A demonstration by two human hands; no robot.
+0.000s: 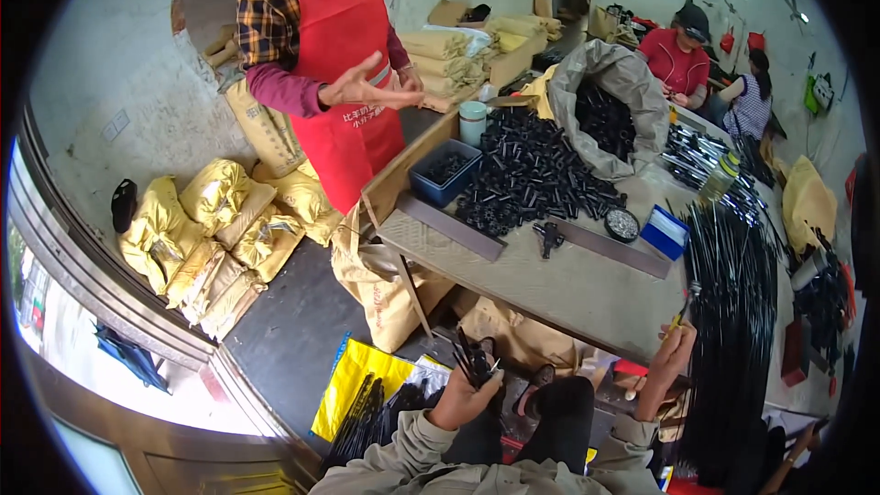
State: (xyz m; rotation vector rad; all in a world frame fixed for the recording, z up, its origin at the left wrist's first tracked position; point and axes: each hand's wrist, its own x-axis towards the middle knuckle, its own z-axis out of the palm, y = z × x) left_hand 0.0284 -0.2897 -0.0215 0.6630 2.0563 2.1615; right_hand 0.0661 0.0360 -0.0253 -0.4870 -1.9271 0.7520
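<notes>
My left hand [466,398], low in the middle above my lap, is closed around a bunch of thin black pieces [473,359]; their exact kind is too small to tell. To the right, beside the table's near edge, my right hand [675,353] grips a small tool with a yellow handle [676,320] and a metal end pointing up. Long thin black rods [729,284] lie in a thick bundle just right of that hand. Below my left hand, more black rods [359,422] rest on a yellow and white sack [344,378].
Black plastic parts [541,165] heap the table [605,298], beside a grey sack [655,115], a blue bin [472,171], a round dish of small metal pieces [621,225] and a blue box [665,231]. A person in a red apron [344,64] stands across; two others sit farther back. Yellow sacks [215,197] lie left.
</notes>
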